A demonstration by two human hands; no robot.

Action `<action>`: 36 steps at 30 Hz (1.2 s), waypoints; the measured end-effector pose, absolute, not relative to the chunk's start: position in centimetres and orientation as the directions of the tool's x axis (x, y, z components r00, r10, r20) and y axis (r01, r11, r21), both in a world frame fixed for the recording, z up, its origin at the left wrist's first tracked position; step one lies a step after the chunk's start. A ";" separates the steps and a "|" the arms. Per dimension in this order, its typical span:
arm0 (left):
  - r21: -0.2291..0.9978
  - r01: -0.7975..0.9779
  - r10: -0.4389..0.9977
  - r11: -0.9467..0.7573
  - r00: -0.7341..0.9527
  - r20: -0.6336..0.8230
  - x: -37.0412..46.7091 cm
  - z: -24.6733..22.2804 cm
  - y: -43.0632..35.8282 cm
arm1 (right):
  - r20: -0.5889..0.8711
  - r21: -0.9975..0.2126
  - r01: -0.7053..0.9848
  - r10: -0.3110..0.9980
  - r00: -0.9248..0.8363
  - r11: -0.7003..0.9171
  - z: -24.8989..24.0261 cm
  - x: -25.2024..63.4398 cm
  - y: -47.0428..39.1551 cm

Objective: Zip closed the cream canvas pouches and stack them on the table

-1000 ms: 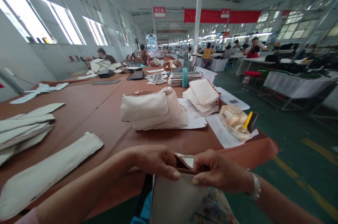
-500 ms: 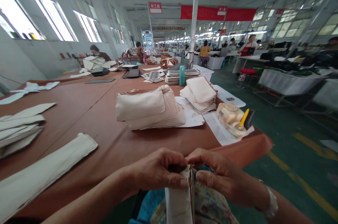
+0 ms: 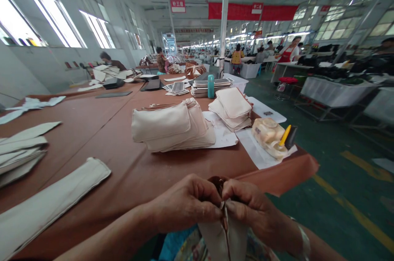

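Near the table's front edge, my left hand (image 3: 193,203) pinches one edge of a cream fabric piece (image 3: 212,236) between thumb and fingers. My right hand (image 3: 250,203) grips the facing edge, thumb close beside the left thumb. Between the thumbs a narrow slit runs down the piece, with a brown strip showing inside it. A brown part (image 3: 217,179) curves up just beyond my fingertips. The lower end of the piece hangs over my lap and runs out of the view.
Ahead on the brown-covered table (image 3: 101,138) lie cream pouch-like pieces (image 3: 163,123) and another cream stack (image 3: 232,103). A plastic container (image 3: 267,133) with a yellow-handled brush (image 3: 285,134) stands right. Long cream pieces (image 3: 61,199) lie left. A teal bottle (image 3: 211,86) stands farther back.
My right hand has closed onto its side of the cream piece, which now spreads to both sides of the slit. The brown part has come into sight beyond my fingers.
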State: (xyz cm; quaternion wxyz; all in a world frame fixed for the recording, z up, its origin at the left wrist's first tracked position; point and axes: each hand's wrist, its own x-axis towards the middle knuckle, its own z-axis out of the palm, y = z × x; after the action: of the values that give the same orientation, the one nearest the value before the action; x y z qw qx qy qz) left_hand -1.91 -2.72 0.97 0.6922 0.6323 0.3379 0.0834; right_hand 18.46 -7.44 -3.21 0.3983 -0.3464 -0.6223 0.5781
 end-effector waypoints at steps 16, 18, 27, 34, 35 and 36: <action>0.729 0.401 0.694 -0.555 0.706 0.141 -2.4 0.0 -3.0 | -0.274 -0.915 -0.193 0.897 -0.347 -0.354 -3.3 17.9 -7.2; 0.540 0.405 0.599 -0.738 0.762 0.247 -2.5 -0.2 -3.2 | -0.284 -0.899 -0.227 0.893 -0.351 -0.375 -3.3 17.7 -7.3; 0.282 0.617 0.671 -0.735 0.723 0.166 -1.5 -0.5 -4.5 | -0.260 -0.908 -0.235 0.908 -0.329 -0.346 -3.7 17.3 -7.7; 0.122 0.666 0.677 -0.736 0.725 0.130 -0.8 -1.4 -5.3 | -0.256 -0.927 -0.194 0.918 -0.302 -0.322 -4.1 17.0 -7.6; 0.107 0.659 0.668 -0.744 0.732 0.134 -0.8 -1.6 -5.3 | -0.252 -0.931 -0.184 0.920 -0.300 -0.315 -4.2 17.0 -7.6; 0.121 0.655 0.666 -0.746 0.734 0.133 -0.8 -1.8 -5.3 | -0.252 -0.936 -0.166 0.919 -0.302 -0.312 -4.3 16.9 -7.6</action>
State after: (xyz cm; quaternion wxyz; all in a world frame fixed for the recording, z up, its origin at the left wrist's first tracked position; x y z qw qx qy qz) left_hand -0.83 -5.33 -1.82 0.0329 0.9304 0.3551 0.0842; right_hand 16.95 -7.62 -4.32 0.3978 -0.4365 -0.4312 0.6821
